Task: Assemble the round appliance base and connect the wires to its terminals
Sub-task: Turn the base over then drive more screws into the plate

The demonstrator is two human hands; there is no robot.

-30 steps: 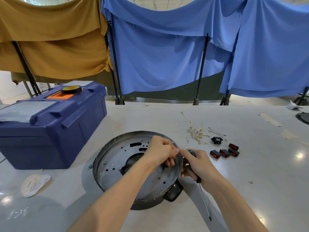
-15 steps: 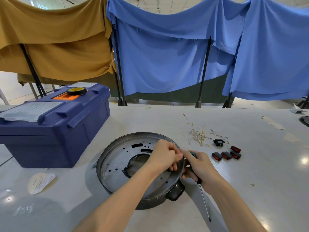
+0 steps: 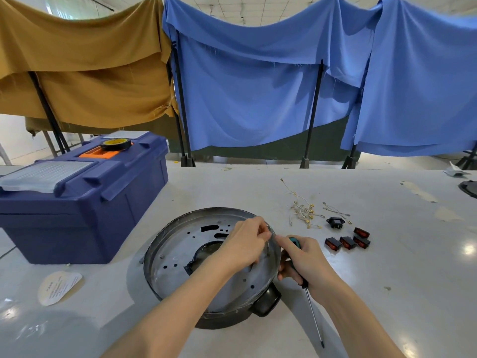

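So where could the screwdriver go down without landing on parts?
Bare table right of the right hand holding the screwdriver, nearer than the red switches; also between toolbox and wires, beyond the round base. Crowded around wires and switches.

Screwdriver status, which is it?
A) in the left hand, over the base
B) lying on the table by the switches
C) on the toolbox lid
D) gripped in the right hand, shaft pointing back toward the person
D: the right hand grips the handle of the screwdriver, whose shaft runs down toward the camera beside the base. The left hand is over the base without the tool.
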